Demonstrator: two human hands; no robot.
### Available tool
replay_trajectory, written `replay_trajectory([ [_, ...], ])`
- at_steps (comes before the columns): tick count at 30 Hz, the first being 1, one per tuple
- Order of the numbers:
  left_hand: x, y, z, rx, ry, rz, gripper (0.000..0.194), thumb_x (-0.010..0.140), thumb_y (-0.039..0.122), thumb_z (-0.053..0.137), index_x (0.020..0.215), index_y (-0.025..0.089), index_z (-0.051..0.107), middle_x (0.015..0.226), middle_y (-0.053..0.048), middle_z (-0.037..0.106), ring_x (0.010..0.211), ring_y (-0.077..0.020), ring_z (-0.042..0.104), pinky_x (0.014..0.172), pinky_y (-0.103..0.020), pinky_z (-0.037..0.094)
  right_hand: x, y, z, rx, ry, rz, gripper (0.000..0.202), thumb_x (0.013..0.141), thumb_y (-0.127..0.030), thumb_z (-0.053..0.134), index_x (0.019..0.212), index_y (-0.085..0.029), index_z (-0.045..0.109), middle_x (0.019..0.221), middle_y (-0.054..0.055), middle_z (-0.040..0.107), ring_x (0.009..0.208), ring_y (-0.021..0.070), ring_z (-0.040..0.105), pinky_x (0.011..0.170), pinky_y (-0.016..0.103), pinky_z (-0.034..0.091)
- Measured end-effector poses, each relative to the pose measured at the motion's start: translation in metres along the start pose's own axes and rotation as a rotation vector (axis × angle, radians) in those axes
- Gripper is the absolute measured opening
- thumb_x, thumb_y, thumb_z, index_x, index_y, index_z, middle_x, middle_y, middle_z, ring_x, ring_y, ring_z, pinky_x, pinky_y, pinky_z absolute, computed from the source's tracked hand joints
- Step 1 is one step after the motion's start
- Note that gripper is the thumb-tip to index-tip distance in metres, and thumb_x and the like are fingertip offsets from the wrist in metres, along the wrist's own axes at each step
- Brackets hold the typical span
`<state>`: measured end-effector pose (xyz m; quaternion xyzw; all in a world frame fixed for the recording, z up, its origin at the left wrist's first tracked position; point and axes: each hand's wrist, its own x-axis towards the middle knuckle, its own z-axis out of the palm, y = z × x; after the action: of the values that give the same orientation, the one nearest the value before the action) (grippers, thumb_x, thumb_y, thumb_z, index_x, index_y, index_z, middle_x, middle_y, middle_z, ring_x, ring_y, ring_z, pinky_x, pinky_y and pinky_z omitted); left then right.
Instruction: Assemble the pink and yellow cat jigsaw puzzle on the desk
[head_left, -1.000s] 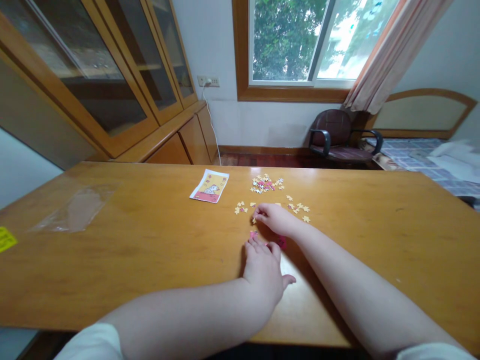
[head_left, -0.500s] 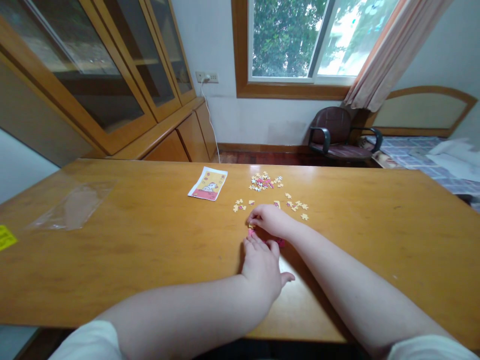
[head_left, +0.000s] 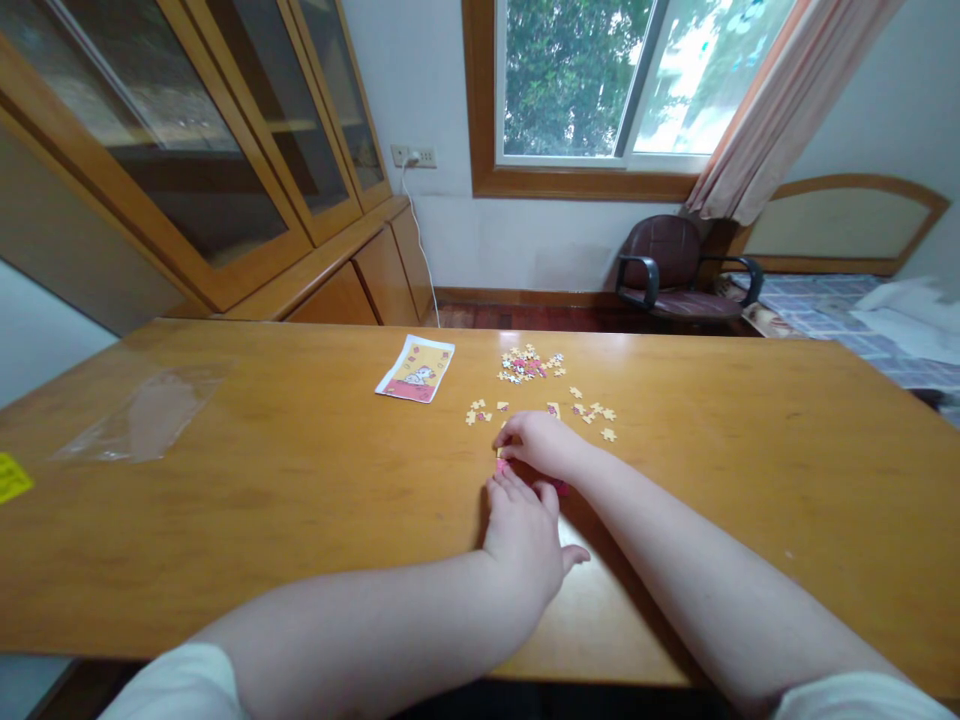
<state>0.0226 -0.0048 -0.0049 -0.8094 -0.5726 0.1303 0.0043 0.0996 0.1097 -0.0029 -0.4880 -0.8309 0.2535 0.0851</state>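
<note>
My left hand (head_left: 523,525) rests open on a pink puzzle section (head_left: 501,466), its thumb stretched out to the right and its palm hiding much of the section. Just beyond it, my right hand (head_left: 536,440) pinches a yellow puzzle piece (head_left: 499,453) at the section's upper left edge. A heap of mixed pieces (head_left: 529,364) lies farther back. Loose yellow pieces (head_left: 477,411) are left of my right hand, and more yellow pieces (head_left: 595,411) lie to its right. The picture card (head_left: 417,369) is at the back left of the pieces.
A clear plastic bag (head_left: 154,412) lies on the left of the wooden table (head_left: 315,480), with a yellow label (head_left: 13,477) at the edge of view. Beyond the table stand a glass-door cabinet (head_left: 300,225), an armchair (head_left: 667,262) and a bed (head_left: 885,320).
The yellow piece at the section's upper left edge has turned or shifted slightly under my right fingers. My left hand has stayed in place.
</note>
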Motion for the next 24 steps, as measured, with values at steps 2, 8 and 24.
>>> replay_trajectory([
  [2, 0.0, 0.0, 0.0, 0.004, -0.014, 0.003, 0.095, 0.07, 0.078, 0.046, 0.133, 0.007, 0.047, 0.135, -0.035, 0.043, 0.126, -0.047, 0.04, 0.098, -0.055, 0.027, 0.0, -0.001, 0.001, -0.018, 0.001, -0.016, 0.017, 0.077, -0.02, 0.065, 0.09, -0.023, 0.074, 0.094, 0.002, 0.071, 0.085, 0.0162, 0.064, 0.076, 0.024, 0.046],
  [8, 0.001, 0.0, 0.0, 0.004, -0.008, -0.002, 0.097, 0.07, 0.079, 0.045, 0.136, 0.007, 0.044, 0.135, -0.035, 0.043, 0.124, -0.0472, 0.042, 0.098, -0.057, 0.025, -0.002, -0.002, 0.002, -0.039, 0.02, -0.019, 0.017, 0.078, -0.02, 0.062, 0.09, -0.023, 0.073, 0.096, 0.003, 0.069, 0.086, 0.016, 0.062, 0.076, 0.025, 0.045],
  [24, 0.0, -0.003, -0.012, 0.01, -0.022, 0.018, 0.088, 0.073, 0.075, 0.047, 0.131, 0.008, 0.051, 0.131, -0.034, 0.048, 0.124, -0.046, 0.043, 0.098, -0.056, 0.027, -0.02, -0.015, -0.04, -0.122, 0.156, 0.03, 0.019, 0.084, -0.028, 0.056, 0.09, -0.022, 0.073, 0.095, 0.005, 0.07, 0.085, 0.0168, 0.062, 0.076, 0.024, 0.045],
])
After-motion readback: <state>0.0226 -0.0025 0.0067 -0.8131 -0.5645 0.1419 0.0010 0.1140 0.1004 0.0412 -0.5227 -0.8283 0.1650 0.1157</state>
